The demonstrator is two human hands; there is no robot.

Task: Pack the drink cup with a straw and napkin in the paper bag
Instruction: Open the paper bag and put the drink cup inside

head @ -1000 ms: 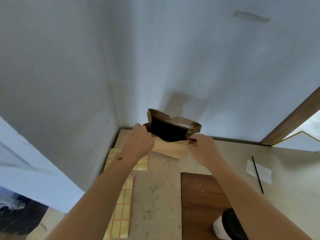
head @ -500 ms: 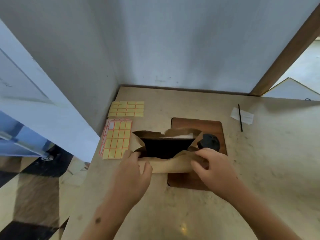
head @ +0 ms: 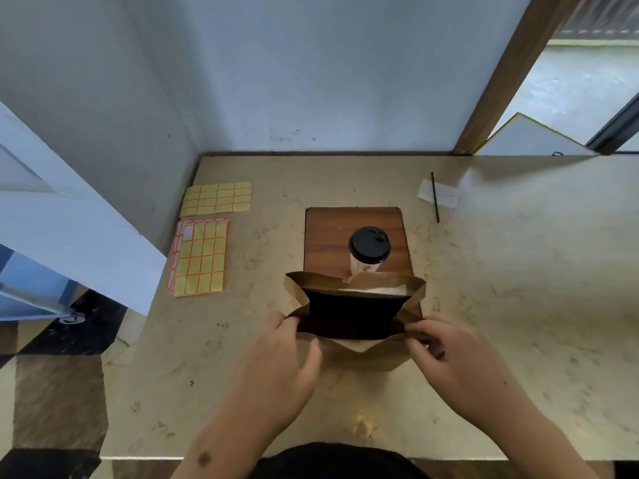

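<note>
A brown paper bag stands open on the counter in front of me, its mouth dark inside. My left hand pinches the bag's left rim. The right rim is pinched by my right hand. Just behind the bag, a white drink cup with a black lid stands upright on a wooden board. A thin black straw lies across a white napkin at the far right of the counter.
Two sheets of yellow sticker labels lie at the left of the beige counter. Walls close the back and left. A wooden post rises at the back right. The counter's left edge drops to a tiled floor.
The bag has come from the back corner toward me, now held in front of the cup. My view has tilted down onto the counter.
</note>
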